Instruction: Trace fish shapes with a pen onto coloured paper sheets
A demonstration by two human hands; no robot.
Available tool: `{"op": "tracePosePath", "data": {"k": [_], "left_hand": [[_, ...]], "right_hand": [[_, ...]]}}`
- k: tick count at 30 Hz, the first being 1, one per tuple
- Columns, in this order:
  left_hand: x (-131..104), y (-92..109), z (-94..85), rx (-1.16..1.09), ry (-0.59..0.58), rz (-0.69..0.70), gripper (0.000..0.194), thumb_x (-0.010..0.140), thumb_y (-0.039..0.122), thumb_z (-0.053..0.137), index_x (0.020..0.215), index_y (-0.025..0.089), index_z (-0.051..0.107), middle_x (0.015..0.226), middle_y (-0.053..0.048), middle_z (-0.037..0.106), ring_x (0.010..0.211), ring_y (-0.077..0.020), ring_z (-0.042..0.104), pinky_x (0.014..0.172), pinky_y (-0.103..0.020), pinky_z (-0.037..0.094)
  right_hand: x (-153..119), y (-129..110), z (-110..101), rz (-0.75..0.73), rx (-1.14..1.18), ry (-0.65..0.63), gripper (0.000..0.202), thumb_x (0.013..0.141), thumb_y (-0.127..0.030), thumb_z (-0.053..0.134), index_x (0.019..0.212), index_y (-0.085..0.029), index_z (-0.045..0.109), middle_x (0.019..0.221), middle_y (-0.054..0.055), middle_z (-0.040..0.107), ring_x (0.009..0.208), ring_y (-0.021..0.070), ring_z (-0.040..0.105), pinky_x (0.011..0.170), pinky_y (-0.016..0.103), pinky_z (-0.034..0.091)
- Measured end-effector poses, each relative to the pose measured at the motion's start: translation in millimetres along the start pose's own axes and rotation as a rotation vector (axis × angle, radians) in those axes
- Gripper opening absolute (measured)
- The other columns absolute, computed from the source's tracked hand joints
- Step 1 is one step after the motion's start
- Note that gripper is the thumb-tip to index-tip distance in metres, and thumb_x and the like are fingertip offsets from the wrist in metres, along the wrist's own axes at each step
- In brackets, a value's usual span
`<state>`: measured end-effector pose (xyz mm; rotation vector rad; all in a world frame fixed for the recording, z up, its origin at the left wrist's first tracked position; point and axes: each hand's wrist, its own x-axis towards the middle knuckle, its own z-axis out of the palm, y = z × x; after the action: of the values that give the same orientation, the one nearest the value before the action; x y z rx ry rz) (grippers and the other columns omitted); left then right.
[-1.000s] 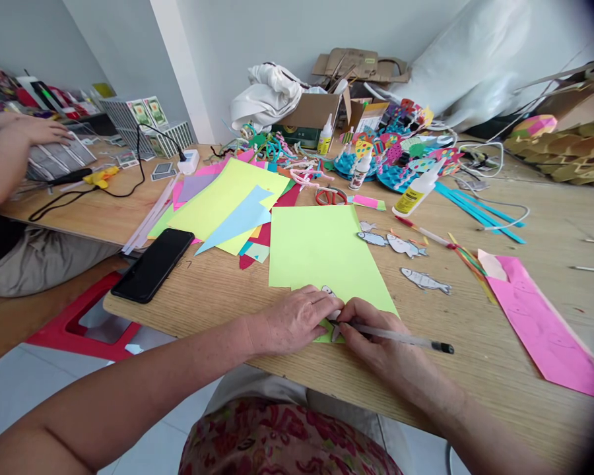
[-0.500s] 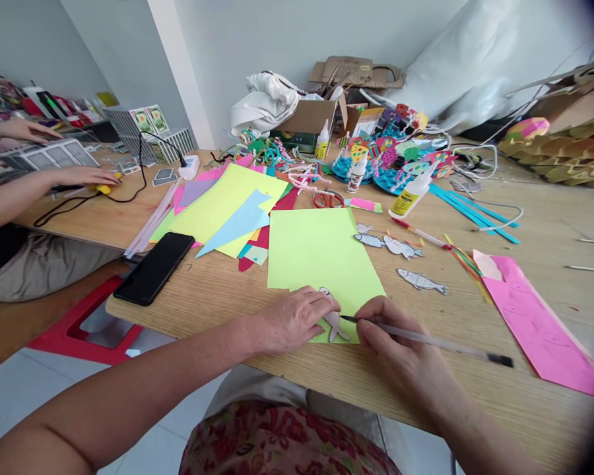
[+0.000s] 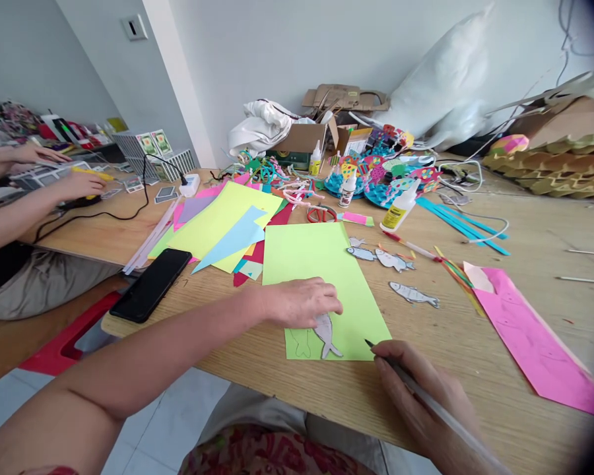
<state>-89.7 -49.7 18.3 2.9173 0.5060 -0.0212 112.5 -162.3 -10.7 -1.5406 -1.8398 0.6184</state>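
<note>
The left hand (image 3: 304,302), fingers loosely open, hides the head of the grey paper fish (image 3: 327,338) on the light-green paper sheet (image 3: 317,257). The right hand (image 3: 426,389) grasps a translucent black-tipped pen (image 3: 449,417), rear end cut off. The yellow-labelled white bottle (image 3: 400,208) is unreadable.

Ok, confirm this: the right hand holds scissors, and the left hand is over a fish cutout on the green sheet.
No, the head view shows the right hand holding a pen, not scissors. The left hand is indeed over a fish cutout on the green sheet.
</note>
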Motion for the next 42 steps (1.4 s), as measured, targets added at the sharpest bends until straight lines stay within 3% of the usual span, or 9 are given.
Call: {"op": "tracePosePath", "data": {"k": [8,11,15,19,22,25,31,37,42], "left_hand": [[19,-10,-8.8,-0.025,-0.17,0.053,0.015,0.071,0.014,0.065,0.081,0.017,0.053,0.082,-0.005,0.056,0.081,-0.0203,0.051,0.072,-0.029,0.04],[23,-10,-11.3,-0.057,-0.201,0.023,0.02,0.068,0.016,0.068,0.071,0.018,0.048,0.077,-0.003,0.053,0.078,-0.0194,0.048,0.067,-0.028,0.038],[19,-15,-29.0,-0.345,-0.274,-0.054,0.022,0.072,0.002,0.056,0.066,0.017,0.042,0.066,0.003,0.046,0.063,-0.0115,0.043,0.055,-0.022,0.033],[12,-24,-59.0,-0.665,-0.075,-0.117,0.013,0.075,0.004,0.051,0.074,0.016,0.046,0.071,0.004,0.046,0.066,-0.0091,0.044,0.059,-0.021,0.035],[12,-31,-70.3,-0.867,0.036,-0.111,0.012,0.077,0.003,0.045,0.081,0.014,0.049,0.078,0.002,0.048,0.073,-0.0095,0.047,0.066,-0.022,0.038],[20,-35,-66.4,-0.91,0.049,-0.093,0.017,0.077,0.003,0.043,0.085,0.014,0.052,0.08,0.001,0.05,0.076,-0.0101,0.048,0.071,-0.024,0.039],[38,-27,-49.7,-0.854,-0.063,-0.089,0.022,0.076,0.002,0.042,0.089,0.015,0.056,0.079,0.001,0.053,0.073,-0.0099,0.048,0.067,-0.023,0.038],[41,-23,-42.6,-0.851,-0.11,-0.1,0.025,0.076,0.001,0.041,0.09,0.015,0.056,0.078,0.001,0.052,0.069,-0.0089,0.047,0.061,-0.02,0.036],[26,-28,-43.2,-0.974,-0.114,-0.122,0.025,0.077,0.003,0.04,0.094,0.015,0.054,0.077,0.002,0.048,0.068,-0.0082,0.046,0.059,-0.019,0.037]], "right_hand": [[-4,5,5,0.046,0.044,0.036,0.013,0.081,-0.036,0.047,0.078,-0.028,0.056,0.061,-0.002,0.065,0.052,0.0166,0.059,0.05,0.026,0.042],[-3,6,5,0.054,0.062,0.044,0.013,0.081,-0.036,0.048,0.078,-0.028,0.057,0.06,-0.003,0.064,0.052,0.0159,0.057,0.05,0.025,0.042],[-4,7,3,0.078,0.092,0.062,0.014,0.081,-0.038,0.048,0.079,-0.027,0.058,0.059,-0.003,0.063,0.052,0.0146,0.056,0.051,0.023,0.041],[-6,9,1,0.117,0.124,0.089,0.018,0.081,-0.039,0.049,0.083,-0.028,0.062,0.057,-0.004,0.06,0.051,0.0127,0.055,0.051,0.021,0.041],[-5,11,-2,0.123,0.112,0.128,0.019,0.082,-0.039,0.048,0.084,-0.028,0.063,0.06,-0.003,0.062,0.055,0.0122,0.057,0.054,0.02,0.042],[-3,15,-7,0.112,0.076,0.192,0.019,0.082,-0.039,0.049,0.09,-0.027,0.061,0.069,-0.001,0.066,0.061,0.0133,0.061,0.059,0.02,0.045],[6,20,-15,0.032,0.028,0.198,0.026,0.082,-0.041,0.051,0.102,-0.025,0.056,0.089,0.003,0.071,0.078,0.0169,0.067,0.063,0.022,0.052],[11,15,-11,0.062,0.117,0.271,0.032,0.085,-0.044,0.043,0.097,-0.023,0.063,0.077,0.002,0.067,0.065,0.0143,0.063,0.056,0.021,0.052],[12,10,-15,0.135,0.113,0.313,0.021,0.082,-0.036,0.046,0.09,-0.023,0.06,0.066,-0.001,0.062,0.063,0.0139,0.061,0.055,0.019,0.05]]}}
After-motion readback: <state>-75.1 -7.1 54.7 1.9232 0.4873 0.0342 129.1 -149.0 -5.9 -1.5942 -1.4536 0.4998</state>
